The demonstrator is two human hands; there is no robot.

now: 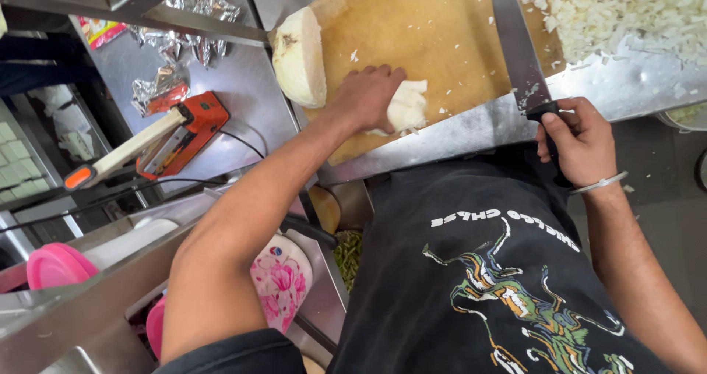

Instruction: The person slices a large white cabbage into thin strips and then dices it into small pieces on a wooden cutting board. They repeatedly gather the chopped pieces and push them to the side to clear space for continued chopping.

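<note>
Your left hand (366, 98) presses down on a pale white cabbage chunk (405, 105) on the worn wooden cutting board (427, 35), fingers curled over it. Your right hand (578, 142) is closed around the black-handled steel chef's knife (519, 50), its blade lying on the board just right of the chunk.

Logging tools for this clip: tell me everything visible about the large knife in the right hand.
The large steel chef's knife has a broad, grey, slightly smeared blade and a dark handle. The right hand grips the handle at the counter's edge. The blade lies across the wooden cutting board, tip running out of the frame's top, beside the pile of chopped white vegetable. White flecks cling to the blade near the handle.
</note>
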